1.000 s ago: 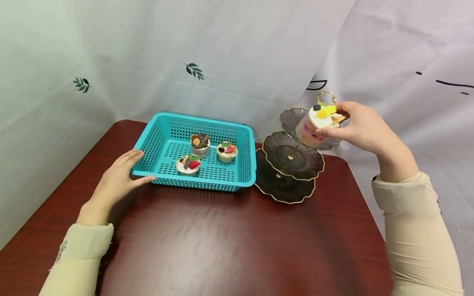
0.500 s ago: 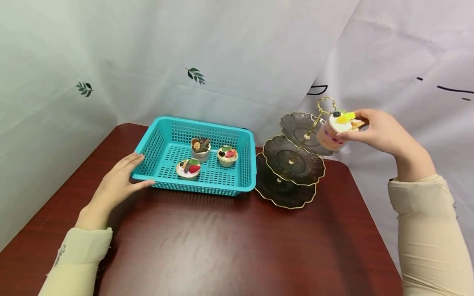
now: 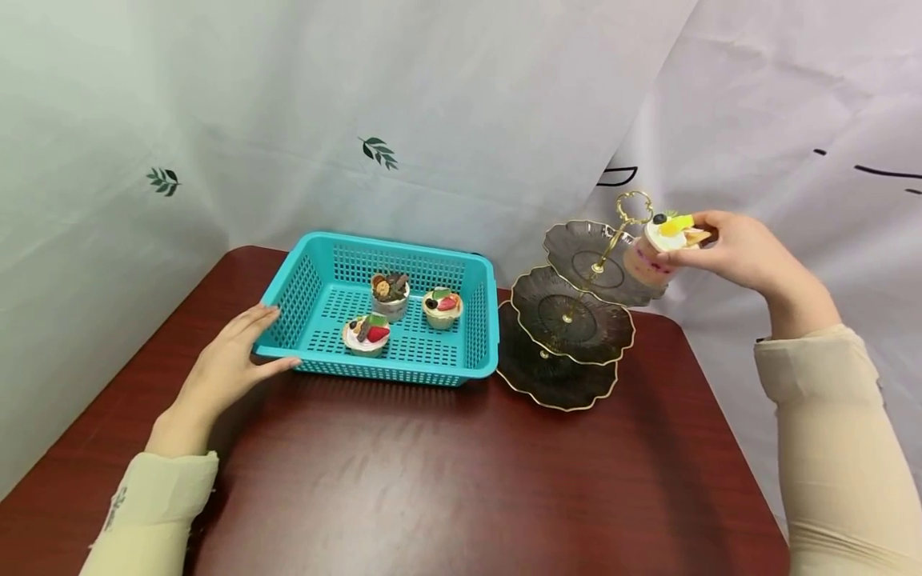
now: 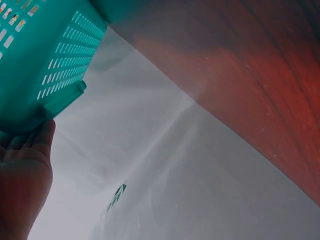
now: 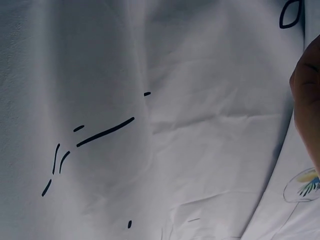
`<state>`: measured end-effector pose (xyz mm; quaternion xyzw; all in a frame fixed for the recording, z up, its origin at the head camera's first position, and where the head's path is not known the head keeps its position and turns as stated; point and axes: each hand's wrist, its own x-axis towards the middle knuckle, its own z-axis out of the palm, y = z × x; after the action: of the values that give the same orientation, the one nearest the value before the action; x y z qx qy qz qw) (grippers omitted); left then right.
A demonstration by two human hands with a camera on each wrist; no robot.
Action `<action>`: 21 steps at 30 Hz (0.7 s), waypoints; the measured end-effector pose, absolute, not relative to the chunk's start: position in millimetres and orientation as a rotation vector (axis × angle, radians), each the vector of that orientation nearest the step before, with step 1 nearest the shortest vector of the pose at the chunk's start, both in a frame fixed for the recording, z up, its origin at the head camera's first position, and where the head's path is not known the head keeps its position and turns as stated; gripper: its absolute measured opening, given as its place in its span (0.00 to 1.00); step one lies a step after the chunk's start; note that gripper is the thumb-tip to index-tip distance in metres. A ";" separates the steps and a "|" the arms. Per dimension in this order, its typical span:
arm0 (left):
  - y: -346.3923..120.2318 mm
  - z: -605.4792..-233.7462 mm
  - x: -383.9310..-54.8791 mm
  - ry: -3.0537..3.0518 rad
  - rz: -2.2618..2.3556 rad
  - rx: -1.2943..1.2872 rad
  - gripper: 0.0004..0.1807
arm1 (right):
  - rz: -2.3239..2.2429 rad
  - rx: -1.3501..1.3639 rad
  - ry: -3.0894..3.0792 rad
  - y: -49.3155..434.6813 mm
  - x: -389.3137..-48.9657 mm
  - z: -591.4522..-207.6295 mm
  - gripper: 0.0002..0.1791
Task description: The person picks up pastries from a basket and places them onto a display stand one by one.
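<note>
In the head view my right hand (image 3: 749, 254) grips a dessert cup (image 3: 651, 264) near its top. The clear cup shows pink and purple layers, topped with white cream, yellow fruit and a dark berry. It overlaps the right side of the top tier of a three-tier cake stand (image 3: 529, 308). My left hand (image 3: 225, 360) rests at the near-left corner of a turquoise basket (image 3: 392, 371), thumb and fingers spread along the rim. Inside lie a chocolate-topped dessert cup (image 3: 390, 296) and two fruit tarts, one nearer (image 3: 366, 336) and one to the right (image 3: 442, 310).
The dark red table (image 3: 432, 480) has its right edge just beyond the stand. A gold ring handle (image 3: 634, 206) rises from the stand's post. Behind everything hangs a pale cloth (image 3: 461, 120) with leaf prints.
The right hand has carried the dessert cup rightward from over the top tier's middle toward its right side, with little movement in the last half second. The left hand stays at the basket.
</note>
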<state>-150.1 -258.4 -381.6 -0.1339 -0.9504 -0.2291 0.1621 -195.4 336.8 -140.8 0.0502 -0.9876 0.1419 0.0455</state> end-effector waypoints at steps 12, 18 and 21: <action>-258.0 -383.8 -148.1 -2.700 -0.654 -0.393 0.47 | 0.453 0.228 -3.020 330.5 -211.1 -145.0 0.33; -258.4 -383.2 -147.2 -2.698 -0.654 -0.390 0.47 | 0.458 0.275 -3.026 328.6 -220.3 -149.0 0.33; -258.8 -383.2 -147.0 -2.700 -0.650 -0.391 0.47 | 0.443 0.291 -3.030 327.4 -223.7 -149.6 0.33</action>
<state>-147.0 -258.8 -383.2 -0.1374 -0.9491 -0.2286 0.1676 -223.7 327.4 -149.6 0.0947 -0.9845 0.1441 0.0330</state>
